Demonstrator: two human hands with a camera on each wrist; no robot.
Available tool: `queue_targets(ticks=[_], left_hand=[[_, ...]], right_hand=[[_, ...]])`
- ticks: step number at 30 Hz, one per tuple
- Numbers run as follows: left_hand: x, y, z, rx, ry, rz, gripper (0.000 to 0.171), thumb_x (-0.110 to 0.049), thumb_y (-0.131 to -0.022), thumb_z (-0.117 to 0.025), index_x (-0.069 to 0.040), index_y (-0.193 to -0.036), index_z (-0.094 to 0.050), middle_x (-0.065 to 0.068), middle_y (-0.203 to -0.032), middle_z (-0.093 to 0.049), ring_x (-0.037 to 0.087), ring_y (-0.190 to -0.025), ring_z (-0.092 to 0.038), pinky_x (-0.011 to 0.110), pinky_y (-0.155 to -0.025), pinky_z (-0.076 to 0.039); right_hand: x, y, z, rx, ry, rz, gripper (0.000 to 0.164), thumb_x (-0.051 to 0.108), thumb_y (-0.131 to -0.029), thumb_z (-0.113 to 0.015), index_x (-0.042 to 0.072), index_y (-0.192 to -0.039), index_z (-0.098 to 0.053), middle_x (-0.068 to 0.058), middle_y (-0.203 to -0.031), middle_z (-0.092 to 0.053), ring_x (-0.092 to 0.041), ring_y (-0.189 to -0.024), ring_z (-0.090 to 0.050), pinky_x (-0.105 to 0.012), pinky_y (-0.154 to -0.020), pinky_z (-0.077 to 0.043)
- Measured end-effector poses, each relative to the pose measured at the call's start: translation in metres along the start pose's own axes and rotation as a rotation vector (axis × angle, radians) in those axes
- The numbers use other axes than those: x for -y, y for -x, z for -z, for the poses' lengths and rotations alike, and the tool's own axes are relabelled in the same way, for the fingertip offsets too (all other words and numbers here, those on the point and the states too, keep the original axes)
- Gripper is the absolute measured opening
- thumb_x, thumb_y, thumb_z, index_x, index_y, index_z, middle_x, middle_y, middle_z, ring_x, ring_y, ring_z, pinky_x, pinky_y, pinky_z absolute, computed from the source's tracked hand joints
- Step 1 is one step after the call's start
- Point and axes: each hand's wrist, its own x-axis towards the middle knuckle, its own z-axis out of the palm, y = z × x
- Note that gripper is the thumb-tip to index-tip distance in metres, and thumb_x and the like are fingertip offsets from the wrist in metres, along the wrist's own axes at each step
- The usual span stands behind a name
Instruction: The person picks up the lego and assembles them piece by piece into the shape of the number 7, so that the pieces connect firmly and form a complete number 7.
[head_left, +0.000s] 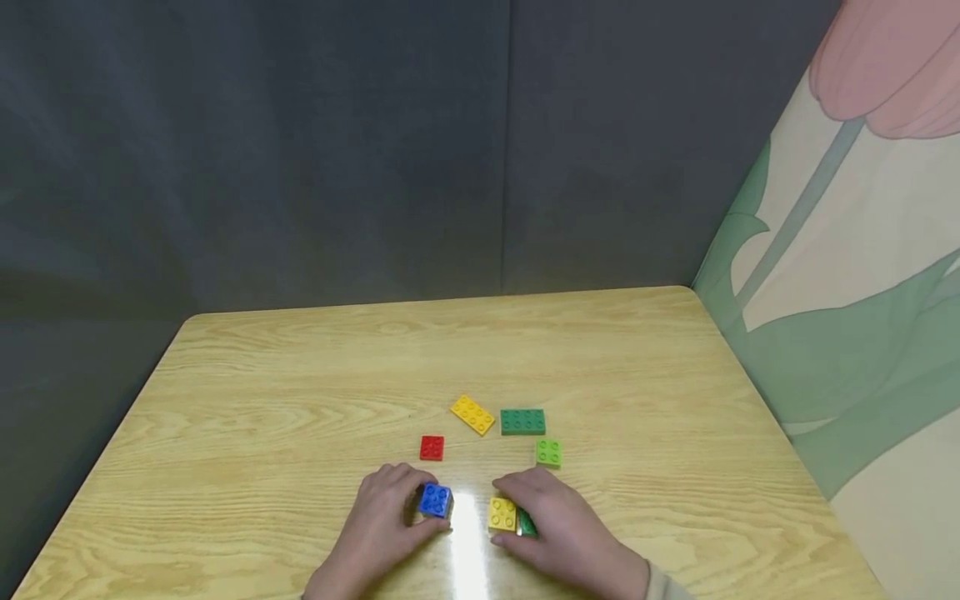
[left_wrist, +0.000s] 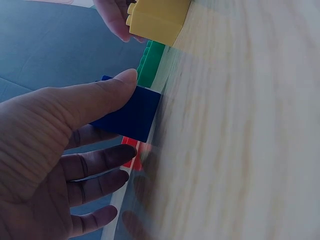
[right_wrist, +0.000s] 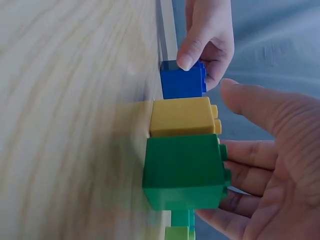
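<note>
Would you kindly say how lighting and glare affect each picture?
Head view: a white glare streak on the table between the left hand and right hand; left wrist view: dim, the blue block looking dark; right wrist view: the yellow block softly reflected in the table.

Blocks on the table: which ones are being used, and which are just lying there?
Probably in use:
blue block, pinched by the left hand
square yellow block, by the right hand
tall green block beside it

Probably lying about:
red block
long yellow block
long green block
light green block
</note>
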Motion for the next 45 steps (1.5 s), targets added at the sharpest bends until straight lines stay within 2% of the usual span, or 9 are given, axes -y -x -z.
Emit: queue_targets(ticks=[12, 31, 45], left_hand=[[-0.0002, 0.0003, -0.0005, 0.004, 0.006, -0.005, 0.049, -0.048, -0.073, -0.081, -0.019, -0.11, -0.067, -0.012, -0.103, -0.062, 0.011, -0.096, -0.053, 0.05, -0.098, -0.04], [-0.0014, -0.0016, -0.001, 0.016, 0.004, 0.005, 0.045, -0.047, -0.073, -0.081, -0.021, -0.107, -0.067, -0.013, -0.1, -0.061, 0.011, -0.094, -0.052, 0.05, -0.097, -0.04], [-0.0021, -0.0012, -0.0025, -0.004, -0.001, -0.003, 0.045, -0.048, -0.074, -0.081, -0.02, -0.106, -0.066, -0.014, -0.099, -0.061, 0.01, -0.094, -0.052, 0.05, -0.096, -0.04]], right_hand=[[0.0008, -0.0024, -0.005, 0.06, 0.014, -0.026, 0.048, 0.037, -0.085, -0.074, 0.009, -0.123, -0.065, 0.0, -0.114, -0.066, -0.016, -0.105, -0.059, -0.038, -0.089, -0.051], [0.002, -0.0046, -0.008, 0.04, 0.062, -0.033, 0.038, 0.03, -0.082, -0.077, 0.011, -0.113, -0.067, 0.002, -0.103, -0.066, -0.014, -0.097, -0.059, -0.035, -0.082, -0.052], [0.0008, -0.0063, -0.0079, 0.006, 0.052, -0.01, 0.039, 0.03, -0.084, -0.076, 0.009, -0.116, -0.067, -0.001, -0.108, -0.068, -0.017, -0.101, -0.061, -0.038, -0.088, -0.052]])
